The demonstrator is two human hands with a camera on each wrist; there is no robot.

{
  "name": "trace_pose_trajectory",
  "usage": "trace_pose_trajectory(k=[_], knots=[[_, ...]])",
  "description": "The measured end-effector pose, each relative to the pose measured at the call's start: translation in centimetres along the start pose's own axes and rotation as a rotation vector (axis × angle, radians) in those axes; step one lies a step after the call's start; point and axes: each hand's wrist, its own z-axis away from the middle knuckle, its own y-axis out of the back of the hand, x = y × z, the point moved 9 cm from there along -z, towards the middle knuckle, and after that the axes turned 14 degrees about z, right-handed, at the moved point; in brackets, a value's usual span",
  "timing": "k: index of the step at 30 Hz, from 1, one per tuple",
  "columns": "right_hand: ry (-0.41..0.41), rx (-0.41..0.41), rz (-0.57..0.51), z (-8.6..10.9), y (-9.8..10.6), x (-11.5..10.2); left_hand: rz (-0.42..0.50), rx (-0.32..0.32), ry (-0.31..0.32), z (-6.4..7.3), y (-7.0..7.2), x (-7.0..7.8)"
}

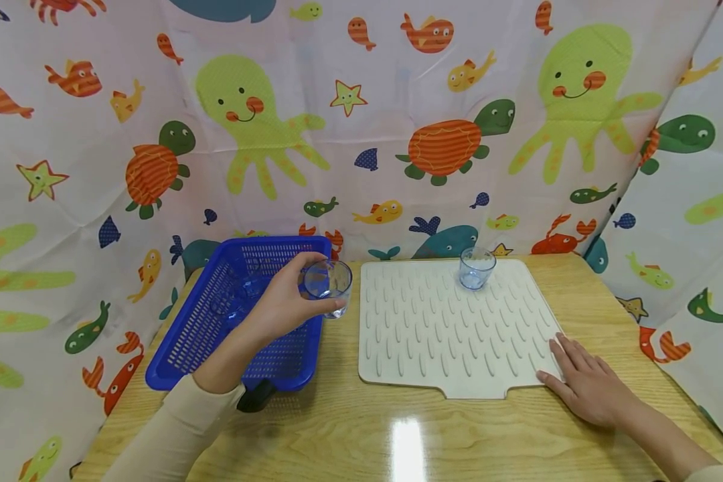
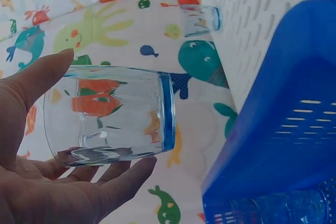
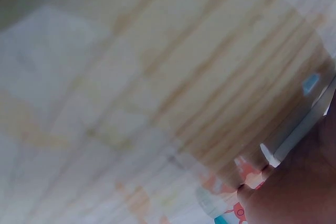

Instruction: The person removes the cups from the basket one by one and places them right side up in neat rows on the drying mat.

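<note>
My left hand [image 1: 289, 299] grips a clear drinking glass [image 1: 329, 284] between thumb and fingers, at the right rim of a blue plastic basket [image 1: 320, 335]. In the left wrist view the glass [image 2: 113, 116] lies sideways across the picture, its thick bluish base to the right. Fingers pass beneath it and the thumb lies along its upper side. A second glass [image 1: 476, 269] stands at the back of a white ridged drying mat [image 1: 434, 321]. My right hand [image 1: 590, 385] rests flat with spread fingers at the mat's front right corner, partly on the wooden table.
More clear glasses [image 1: 241, 301] lie inside the basket, partly hidden by my left arm. The wooden table [image 1: 337, 428] shows in front of the mat. A curtain [image 1: 367, 134] printed with sea animals hangs behind and along both sides.
</note>
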Motion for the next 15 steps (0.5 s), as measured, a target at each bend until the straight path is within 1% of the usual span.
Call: trace_pose_trajectory(k=[4, 8, 15], knots=[[0.000, -0.002, -0.010, -0.1, -0.3, 0.2, 0.011, -0.010, -0.014, -0.2, -0.4, 0.5], [-0.002, -0.007, -0.018, -0.2, -0.7, 0.4, -0.004, -0.017, -0.025, -0.5, -0.8, 1.0], [0.000, 0.003, -0.018, -0.1, -0.4, 0.4, -0.013, -0.038, -0.046, -1.0, -1.9, 1.9]])
